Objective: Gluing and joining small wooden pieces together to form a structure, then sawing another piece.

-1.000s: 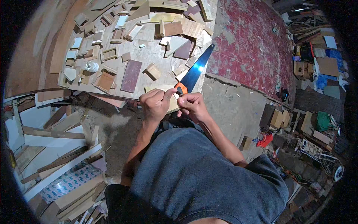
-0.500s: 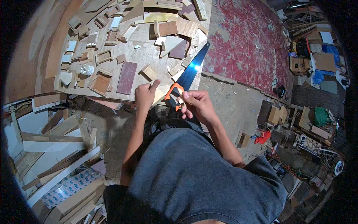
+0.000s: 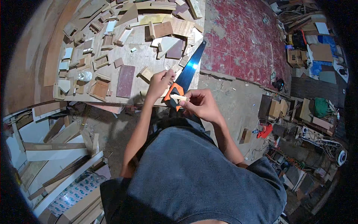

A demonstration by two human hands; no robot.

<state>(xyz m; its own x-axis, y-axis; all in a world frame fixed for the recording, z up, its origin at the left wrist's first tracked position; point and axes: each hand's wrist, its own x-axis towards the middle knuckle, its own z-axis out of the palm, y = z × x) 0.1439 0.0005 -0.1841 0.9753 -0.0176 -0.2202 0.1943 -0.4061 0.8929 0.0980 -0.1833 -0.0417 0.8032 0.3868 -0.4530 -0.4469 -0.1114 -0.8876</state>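
Observation:
My right hand [image 3: 203, 106] pinches a small pale wood strip [image 3: 179, 97] between thumb and fingers, just over the saw's handle. A handsaw [image 3: 191, 70] with an orange and black handle lies at the workbench's right front corner, its blade slanting away to the far right. To the left of the saw is my left hand [image 3: 160, 86], raised above the bench edge with its fingers curled together. Whatever those fingers hold, if anything, is too small to make out. Neither hand grips the saw. The workbench [image 3: 140, 56] carries several small wooden frames and offcuts.
A maroon board [image 3: 126, 81] and a clear glass-like object [image 3: 85, 76] sit on the bench. Scrap boards [image 3: 56, 145] are heaped at the lower left. Red tiled floor [image 3: 238, 41] stretches beyond the bench. Boxes, cables and a red tool [image 3: 264, 131] lie to the right.
My left hand has moved right, toward the saw, and its raised thumb has come in to the fingers. The wood strip in my right hand has turned to point left. The view has shifted slightly.

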